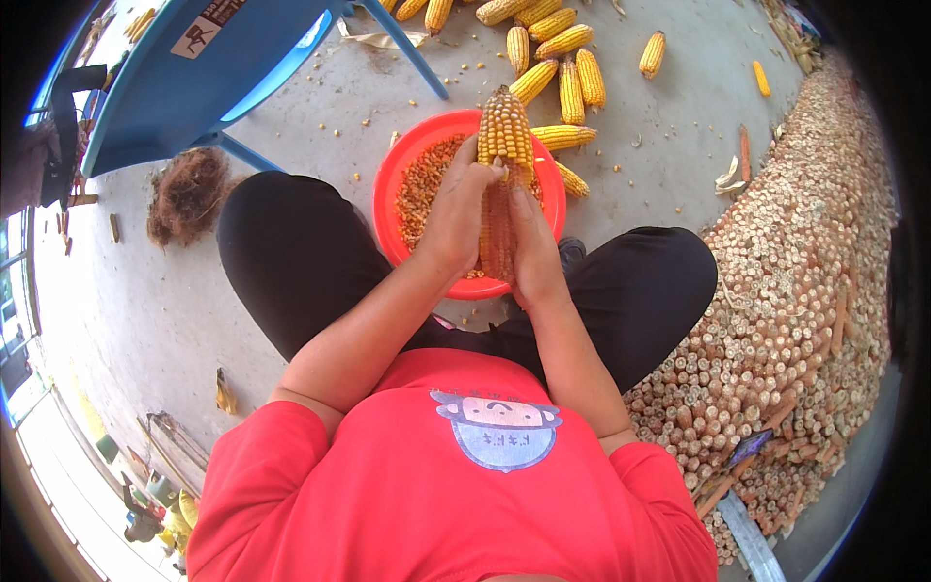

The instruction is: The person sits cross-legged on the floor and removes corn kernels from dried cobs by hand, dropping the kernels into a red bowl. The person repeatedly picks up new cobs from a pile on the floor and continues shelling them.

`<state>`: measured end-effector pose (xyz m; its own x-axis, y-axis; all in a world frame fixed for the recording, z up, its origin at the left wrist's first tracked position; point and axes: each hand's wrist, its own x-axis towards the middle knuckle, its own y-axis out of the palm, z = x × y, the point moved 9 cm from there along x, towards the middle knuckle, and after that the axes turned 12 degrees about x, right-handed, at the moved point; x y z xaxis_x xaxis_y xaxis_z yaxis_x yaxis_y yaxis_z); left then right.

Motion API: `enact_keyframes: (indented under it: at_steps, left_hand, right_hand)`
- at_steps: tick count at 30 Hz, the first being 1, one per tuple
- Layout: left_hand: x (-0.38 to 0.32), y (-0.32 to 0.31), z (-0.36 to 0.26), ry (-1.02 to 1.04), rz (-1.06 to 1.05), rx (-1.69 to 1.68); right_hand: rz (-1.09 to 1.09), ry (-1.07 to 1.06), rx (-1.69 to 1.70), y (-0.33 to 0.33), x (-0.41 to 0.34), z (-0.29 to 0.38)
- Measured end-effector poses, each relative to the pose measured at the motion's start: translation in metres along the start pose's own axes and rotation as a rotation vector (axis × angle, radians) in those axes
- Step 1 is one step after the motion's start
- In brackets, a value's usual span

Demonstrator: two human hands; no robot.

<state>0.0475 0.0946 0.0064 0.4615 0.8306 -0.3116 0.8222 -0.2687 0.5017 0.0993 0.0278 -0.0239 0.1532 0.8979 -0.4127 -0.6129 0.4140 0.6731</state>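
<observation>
Both hands hold one corn cob (503,138) upright over a red plastic basin (382,211). My left hand (457,211) grips its left side, the thumb pressed to the kernels near the middle. Around the lower right side my right hand (534,236) is closed, its thumb along the cob. Yellow kernels cover the upper part and a strip on the left; the lower front is bare and reddish. Loose orange kernels (429,178) lie inside the basin, which stands between my knees. The hands and the cob hide part of its contents.
Several unshelled corn cobs (571,91) lie beyond the basin, among scattered kernels. A blue plastic chair (211,80) stands at upper left, near a heap of brown corn silk (190,193). Along the right lies a large stack of stripped cobs (771,291) with a phone (749,447) on it.
</observation>
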Motion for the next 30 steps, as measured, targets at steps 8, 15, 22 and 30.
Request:
enact_keyframes:
  at_steps: [8, 15, 22, 30]
  left_hand:
    - [0.005, -0.001, 0.001, -0.024, -0.06, 0.156]
    - [0.008, -0.004, 0.008, 0.023, -0.048, 0.173]
    - [0.013, -0.004, 0.011, -0.027, -0.046, 0.001]
    - [0.011, 0.004, 0.004, -0.006, -0.031, 0.089]
  right_hand:
    - [-0.017, -0.055, -0.098, -0.01, 0.004, -0.003]
    - [-0.03, -0.083, -0.026, -0.015, 0.009, -0.007]
    - [-0.036, -0.092, -0.105, -0.014, 0.007, -0.002]
    - [-0.055, -0.118, 0.048, -0.011, 0.009, -0.002]
